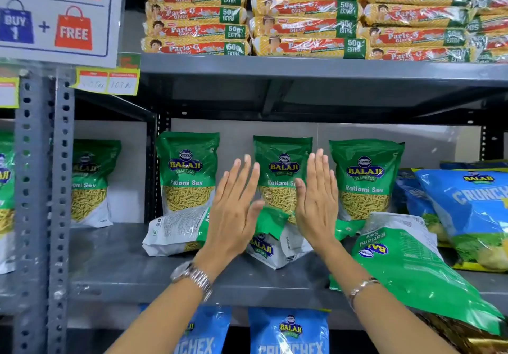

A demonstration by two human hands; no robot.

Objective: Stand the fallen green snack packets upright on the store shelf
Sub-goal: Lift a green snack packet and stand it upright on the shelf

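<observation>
— So, what sits on the grey shelf (115, 268)?
— Three upright green packets (365, 177) along the back, and three fallen packets (176, 232) lying in front, one hanging over the right edge.
— And the hands?
— The left hand (233, 210) and right hand (316, 202) are flat, fingers spread, empty, held either side of the middle upright packet (283, 172), above the middle fallen one.

Grey metal shelf (115, 268): 3 green pkts upright (283, 177) at 12 o'clock, 3 fallen pkts (176, 232) w/ blue pkts (472, 210) at 3.
</observation>
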